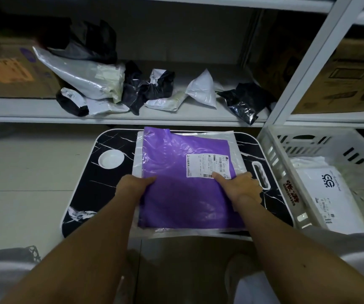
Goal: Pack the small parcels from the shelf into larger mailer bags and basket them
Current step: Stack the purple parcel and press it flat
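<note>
A flat purple parcel (181,183) with a white shipping label (207,164) lies on a larger white mailer bag (234,141), which rests on a black marble-pattern lap table (115,139). My left hand (136,184) grips the parcel's left edge, thumb on top. My right hand (240,185) holds its right edge, with the thumb pressing on the label's corner. Several small black, white and silver parcels (203,91) lie on the shelf (45,116) behind the table. A white plastic basket (273,154) stands to the right and holds a white packed mailer (325,189).
Cardboard boxes sit at the shelf's left (12,73) and on the right-hand rack (341,80). The table has a round white recess (111,159) and a handle slot (261,176). The floor to the left is pale tile (23,172).
</note>
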Demonstrator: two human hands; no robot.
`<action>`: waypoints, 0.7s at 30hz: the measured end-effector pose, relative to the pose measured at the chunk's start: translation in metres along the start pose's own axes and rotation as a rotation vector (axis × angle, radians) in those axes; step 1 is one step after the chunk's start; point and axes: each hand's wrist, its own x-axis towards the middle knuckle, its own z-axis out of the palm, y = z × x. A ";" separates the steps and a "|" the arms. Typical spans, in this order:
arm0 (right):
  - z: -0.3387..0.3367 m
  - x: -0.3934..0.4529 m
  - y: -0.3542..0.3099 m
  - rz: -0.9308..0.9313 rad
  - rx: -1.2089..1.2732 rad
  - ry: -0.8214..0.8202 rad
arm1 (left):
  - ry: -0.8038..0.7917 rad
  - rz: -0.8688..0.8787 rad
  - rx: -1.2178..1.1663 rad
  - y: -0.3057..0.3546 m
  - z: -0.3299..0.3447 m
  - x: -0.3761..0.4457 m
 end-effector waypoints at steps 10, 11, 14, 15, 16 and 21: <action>0.002 0.010 -0.004 0.048 0.178 -0.137 | -0.219 -0.139 -0.234 0.011 0.012 -0.003; 0.004 0.012 -0.004 0.042 0.230 -0.161 | -0.225 -0.154 -0.203 0.011 0.011 -0.002; 0.000 0.009 -0.005 0.034 0.325 -0.218 | -0.240 -0.162 -0.082 0.007 0.010 0.004; -0.004 0.004 -0.007 0.027 0.341 -0.248 | -0.223 -0.163 -0.054 0.005 0.010 0.008; -0.010 0.000 -0.007 0.019 0.361 -0.285 | -0.206 -0.158 -0.037 0.004 0.010 0.007; -0.014 -0.005 -0.004 0.037 0.535 -0.453 | -0.004 -0.109 0.140 0.004 0.000 -0.007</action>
